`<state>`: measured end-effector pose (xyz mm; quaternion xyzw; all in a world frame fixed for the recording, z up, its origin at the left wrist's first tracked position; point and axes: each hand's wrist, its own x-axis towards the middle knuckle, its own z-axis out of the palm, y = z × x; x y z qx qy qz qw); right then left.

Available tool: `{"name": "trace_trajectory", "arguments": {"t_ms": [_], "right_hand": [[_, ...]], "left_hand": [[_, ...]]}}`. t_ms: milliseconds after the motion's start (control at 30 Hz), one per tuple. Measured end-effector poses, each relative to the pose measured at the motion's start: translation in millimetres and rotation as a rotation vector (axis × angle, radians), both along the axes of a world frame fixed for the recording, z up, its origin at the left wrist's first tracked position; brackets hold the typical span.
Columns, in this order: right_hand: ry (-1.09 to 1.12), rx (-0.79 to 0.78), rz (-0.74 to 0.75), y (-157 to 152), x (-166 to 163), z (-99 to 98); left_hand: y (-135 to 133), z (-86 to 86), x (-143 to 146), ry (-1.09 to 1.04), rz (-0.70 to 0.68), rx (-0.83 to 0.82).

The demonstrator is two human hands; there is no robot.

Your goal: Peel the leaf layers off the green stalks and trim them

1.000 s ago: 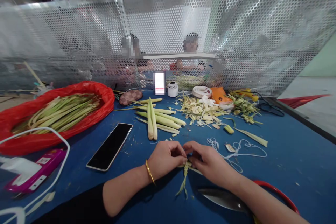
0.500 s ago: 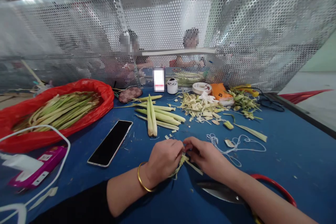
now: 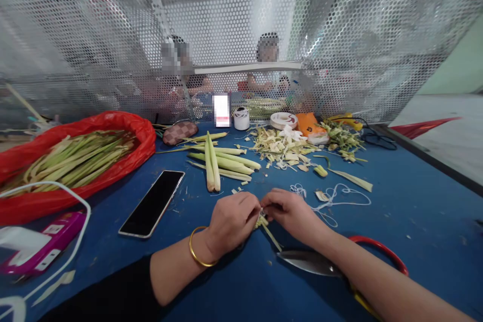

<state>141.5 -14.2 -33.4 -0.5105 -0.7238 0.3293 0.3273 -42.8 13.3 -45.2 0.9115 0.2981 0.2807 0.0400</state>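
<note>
My left hand [image 3: 233, 221] is closed, with a gold bangle on its wrist, and pinches a small piece woven from pale green plant strips [image 3: 261, 221]. My right hand [image 3: 292, 214] meets it fingertip to fingertip at the top of the same piece, its thumb and fingers pressed together. One loose strip end hangs down toward the scissors [image 3: 309, 262], which lie partly under my right forearm. Most of the woven piece is hidden behind my fingers. Beyond the hands lie several thick pale green stalks [image 3: 226, 161].
A red plastic bag [image 3: 147, 133] of long strips stands at left, with a phone [image 3: 153, 204] and purple power strip [image 3: 49, 241] near it. White string [image 3: 332, 198] lies right. Trimmings [image 3: 281, 146] are heaped before a perforated metal screen [image 3: 234, 20]; two people sit behind it.
The view has shifted, so the table's things sit slightly further left and up. Both hands stay together at the woven piece; the right fingers have drawn in closer to the left ones.
</note>
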Motion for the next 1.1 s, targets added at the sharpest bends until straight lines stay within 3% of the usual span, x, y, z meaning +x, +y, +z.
{"name": "trace_trajectory", "arguments": {"t_ms": [333, 600, 933, 1100], "right_hand": [[0.091, -0.12, -0.028, 1, 1, -0.6], [0.029, -0.029, -0.031, 3, 3, -1.4], [-0.085, 0.028, 0.0, 2, 11, 6.8], [-0.13, 0.033, 0.002, 2, 9, 7.6]], "left_hand": [[-1, 3.1, 0, -0.024, 0.036, -0.051], [1, 4.1, 1, -0.055, 0.04, -0.094], [14, 12.1, -1, -0.213, 0.193, -0.586], [19, 12.8, -1, -0.42, 0.146, -0.806]]}}
